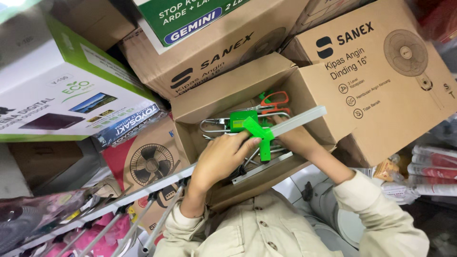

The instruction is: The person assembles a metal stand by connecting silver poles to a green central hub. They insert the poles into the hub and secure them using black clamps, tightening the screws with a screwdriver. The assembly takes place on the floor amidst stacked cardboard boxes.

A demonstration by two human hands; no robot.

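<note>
An open cardboard box [304, 85] lies in front of me among stacked cartons. My left hand [221, 159] grips a green plastic bracket [261, 138] clamped on a long grey metal bar [304, 116] that slants across the box mouth. My right hand [296, 138] reaches in from the right and holds the bar from underneath, its fingers mostly hidden. Inside the box are orange-handled scissors [273, 101], a green block [242, 120] and bent metal loops [214, 126]. A second flat metal strip [264, 167] lies along the box's near edge.
Brown fan cartons [395, 71] are stacked behind and to the right. A white and green box [57, 90] sits at the left. An antenna boom with thin metal rods [143, 209] crosses the lower left. Wrapped packets [433, 171] lie at the right.
</note>
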